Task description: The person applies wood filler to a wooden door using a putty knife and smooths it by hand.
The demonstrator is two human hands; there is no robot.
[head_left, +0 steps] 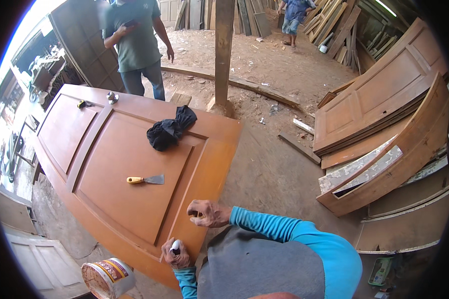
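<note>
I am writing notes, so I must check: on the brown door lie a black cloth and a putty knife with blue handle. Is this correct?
Not quite: the head view shows that the putty knife has a yellow handle, not blue. It and the black cloth do lie on the brown door.

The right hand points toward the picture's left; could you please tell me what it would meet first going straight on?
Most likely the door, just ahead of the right hand; the scraper looks a little off that line, farther up the picture. The hand's height above the wood is unclear.
</note>
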